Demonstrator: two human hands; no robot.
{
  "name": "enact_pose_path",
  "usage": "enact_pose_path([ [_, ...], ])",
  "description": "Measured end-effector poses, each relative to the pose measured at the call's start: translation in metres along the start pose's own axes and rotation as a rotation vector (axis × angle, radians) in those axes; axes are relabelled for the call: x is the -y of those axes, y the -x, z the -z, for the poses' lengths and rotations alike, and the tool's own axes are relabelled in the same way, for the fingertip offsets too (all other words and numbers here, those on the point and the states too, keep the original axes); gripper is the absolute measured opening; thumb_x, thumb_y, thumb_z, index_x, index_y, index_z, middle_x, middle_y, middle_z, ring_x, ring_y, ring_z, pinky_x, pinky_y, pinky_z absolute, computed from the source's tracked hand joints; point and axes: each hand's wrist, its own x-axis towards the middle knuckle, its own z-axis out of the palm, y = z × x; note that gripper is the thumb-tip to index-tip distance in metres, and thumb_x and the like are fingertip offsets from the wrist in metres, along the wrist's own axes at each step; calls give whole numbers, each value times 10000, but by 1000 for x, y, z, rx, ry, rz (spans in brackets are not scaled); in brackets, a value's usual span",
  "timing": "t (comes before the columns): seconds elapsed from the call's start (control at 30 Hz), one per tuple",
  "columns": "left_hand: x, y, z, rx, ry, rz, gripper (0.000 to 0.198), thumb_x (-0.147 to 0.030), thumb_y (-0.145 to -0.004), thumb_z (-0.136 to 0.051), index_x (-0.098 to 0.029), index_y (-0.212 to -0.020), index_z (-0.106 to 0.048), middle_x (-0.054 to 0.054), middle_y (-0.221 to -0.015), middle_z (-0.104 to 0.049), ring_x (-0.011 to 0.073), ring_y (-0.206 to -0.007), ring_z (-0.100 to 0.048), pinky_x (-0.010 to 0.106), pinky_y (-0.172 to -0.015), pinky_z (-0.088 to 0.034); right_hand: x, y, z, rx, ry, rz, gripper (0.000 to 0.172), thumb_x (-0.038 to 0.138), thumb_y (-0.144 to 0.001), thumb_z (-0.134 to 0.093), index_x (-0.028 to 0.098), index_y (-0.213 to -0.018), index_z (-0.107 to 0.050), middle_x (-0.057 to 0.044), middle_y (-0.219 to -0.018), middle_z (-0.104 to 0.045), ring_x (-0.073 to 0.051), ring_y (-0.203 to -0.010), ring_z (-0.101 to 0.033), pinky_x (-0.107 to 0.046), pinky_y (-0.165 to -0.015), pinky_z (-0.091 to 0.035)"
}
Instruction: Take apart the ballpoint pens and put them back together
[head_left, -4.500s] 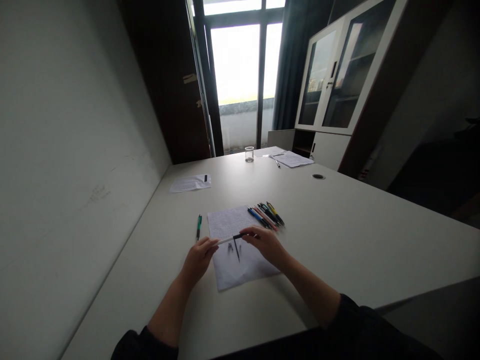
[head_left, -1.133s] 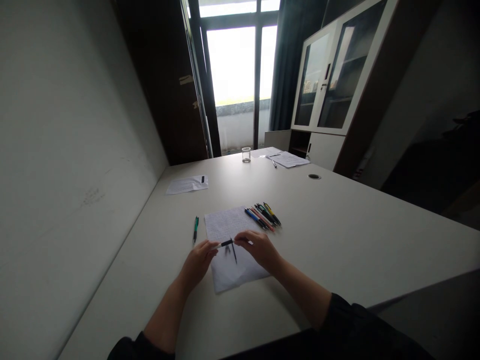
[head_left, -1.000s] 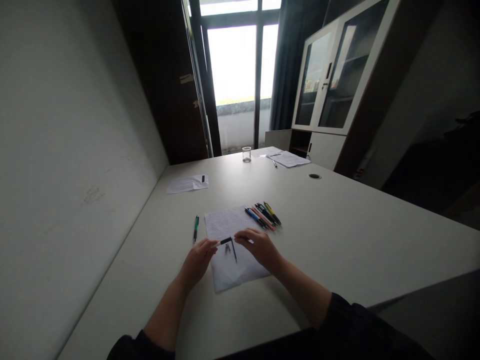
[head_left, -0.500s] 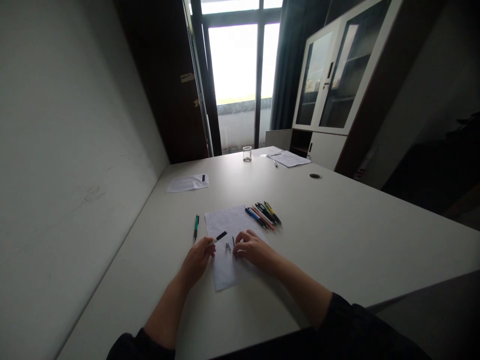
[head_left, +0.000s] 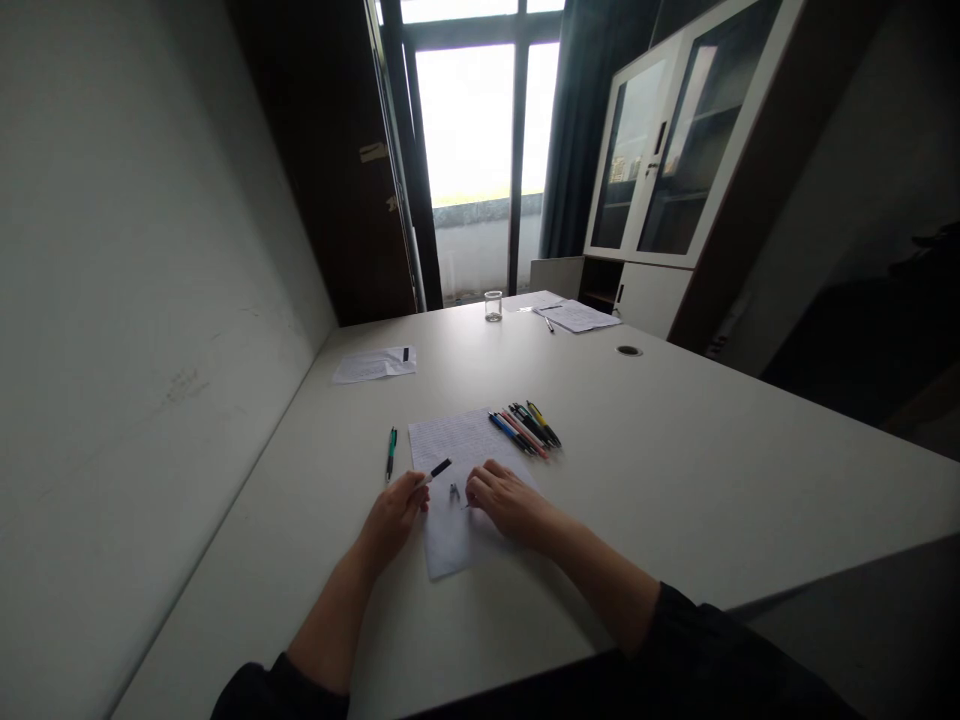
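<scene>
My left hand [head_left: 397,515] is closed around a pen barrel [head_left: 436,471], light-coloured with a black grip end pointing up and right. Facing it, my right hand [head_left: 506,500] has its fingers pinched on what looks like a pen refill [head_left: 466,506]; only its thin tip shows, the rest being covered by the fingers. Between the hands, small silvery pen parts [head_left: 454,492] lie on a sheet of lined paper [head_left: 448,550]. A green and black pen [head_left: 391,453] rests left of the sheet. Several pens [head_left: 525,430] lie side by side on the sheet's upper right.
On the white table [head_left: 675,480] stands a glass jar [head_left: 493,307] at the far end. Papers [head_left: 581,317] with a pen [head_left: 549,325] lie far right, near a round cable hole [head_left: 629,351]. Another paper [head_left: 371,366] is by the left wall [head_left: 187,300].
My right fingers have curled in and shifted slightly; the dark thin refill that stood up beside them now shows only its tip below. My left hand stays nearly still with the barrel.
</scene>
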Motion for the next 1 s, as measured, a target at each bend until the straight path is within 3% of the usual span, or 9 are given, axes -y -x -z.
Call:
enact_pose_path([
  [0.23, 4, 0, 0, -19, -56, -46, 160, -259, -969, -423, -213, -1022, -567, 47, -902, -663, 175, -828, -633, 304, -790, -496, -5, -8, 9, -314, -287, -63, 124, 253, -969, -529, 209, -992, -642, -68, -896, -666, -216, -889, -571, -359, -812, -487],
  [0.47, 7, 0, 1, -24, -89, -68, 140, -254, -968, -438, -205, -1022, -558, 61, -922, -656, 189, -873, -626, 317, -800, -504, -1, -8, 23, -609, -800, -377, 206, 395, -893, -628, 189, -892, -643, -47, -792, -679, -165, -659, -623, -306, -614, -531],
  [0.6, 7, 1, 1, -28, -97, -75, 138, -246, -961, -453, -205, -1001, -578, 59, -915, -657, 188, -868, -627, 312, -787, -506, 0, -10, 28, -735, -1031, -415, 239, 425, -906, -598, 187, -893, -587, -65, -879, -703, -167, -704, -662, -326, -653, -559],
  [1.0, 9, 1, 0, -35, -57, -94, 133, -242, -951, -471, -207, -1024, -577, 56, -909, -657, 182, -850, -628, 299, -769, -514, 1, -12, 25, -730, -1141, -426, 231, 411, -899, -620, 184, -909, -579, -74, -928, -713, -188, -777, -703, -354, -724, -583],
])
